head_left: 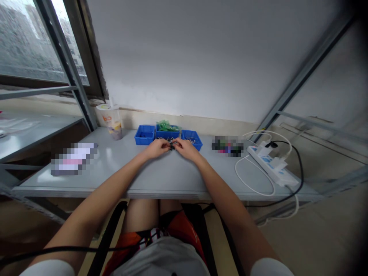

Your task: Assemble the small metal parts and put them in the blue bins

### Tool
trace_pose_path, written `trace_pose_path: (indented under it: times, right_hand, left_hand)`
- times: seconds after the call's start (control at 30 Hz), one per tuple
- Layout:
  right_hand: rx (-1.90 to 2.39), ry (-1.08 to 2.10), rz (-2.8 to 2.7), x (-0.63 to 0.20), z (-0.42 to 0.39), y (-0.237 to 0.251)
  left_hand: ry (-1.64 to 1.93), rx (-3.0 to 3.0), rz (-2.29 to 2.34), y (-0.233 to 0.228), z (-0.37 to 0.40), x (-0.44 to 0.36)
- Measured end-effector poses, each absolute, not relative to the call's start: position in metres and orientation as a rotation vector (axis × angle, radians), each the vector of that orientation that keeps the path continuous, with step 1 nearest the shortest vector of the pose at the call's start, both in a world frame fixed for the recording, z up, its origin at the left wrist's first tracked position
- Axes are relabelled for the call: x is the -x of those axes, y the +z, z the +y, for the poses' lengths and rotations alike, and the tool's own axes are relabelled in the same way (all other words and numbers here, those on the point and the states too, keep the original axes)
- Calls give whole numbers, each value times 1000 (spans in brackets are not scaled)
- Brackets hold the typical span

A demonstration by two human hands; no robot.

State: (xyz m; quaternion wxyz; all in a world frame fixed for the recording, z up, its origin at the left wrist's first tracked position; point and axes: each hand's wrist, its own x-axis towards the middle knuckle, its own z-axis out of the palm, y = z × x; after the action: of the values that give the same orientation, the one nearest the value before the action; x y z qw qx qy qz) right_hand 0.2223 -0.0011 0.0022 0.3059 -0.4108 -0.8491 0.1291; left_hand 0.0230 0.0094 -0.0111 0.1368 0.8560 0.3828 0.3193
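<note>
My left hand and my right hand almost meet over the grey table, just in front of three blue bins. Both have their fingers pinched together around a few small dark and silvery pieces, too small to name. Behind my left hand stands the left blue bin, with something dark low inside. The middle blue bin holds green pieces that look like plastic bags or strips. Beside my right hand, the right blue bin contains small shiny metal bits.
A lidded drink cup stands at the back left, with a blurred flat object nearer the edge. To the right lie a blurred dark object and a white power strip with looping cables. Metal posts frame the table by the wall.
</note>
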Motion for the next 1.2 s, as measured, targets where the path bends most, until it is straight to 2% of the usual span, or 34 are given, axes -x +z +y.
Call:
trace_pose_path:
  times: [0.3, 1.2]
  right_hand:
    - [1089, 356, -2311, -226, 1, -1]
    - [1112, 373, -2344, -225, 0, -1]
  left_hand:
    - [1035, -2392, 1153, -5, 7, -23]
    - [1046, -2420, 1108, -3, 5, -24]
